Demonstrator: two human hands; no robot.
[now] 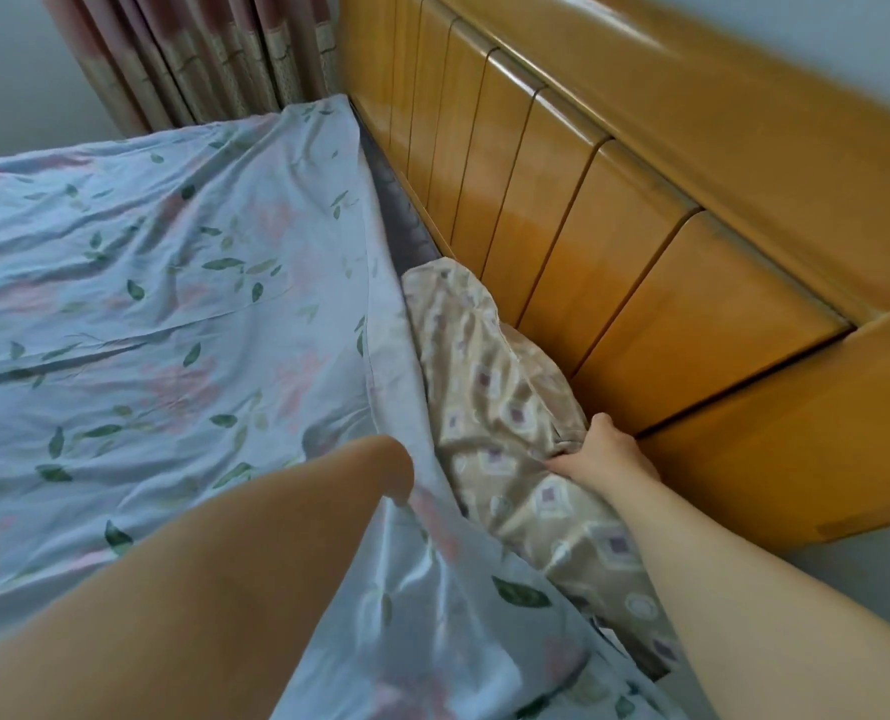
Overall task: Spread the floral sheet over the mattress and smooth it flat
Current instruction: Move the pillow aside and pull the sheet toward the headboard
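The floral sheet [162,283] lies spread over the mattress [406,220], creased, its edge stopping short of the headboard [588,226]. My right hand [601,454] grips the beige pillow [505,387] wedged against that headboard. My left hand is hidden beyond my left arm [224,563], so I cannot tell its grip. Dragging the pillow could catch the sheet's edge and rumple it. A curtain [214,49] hangs past the far corner.
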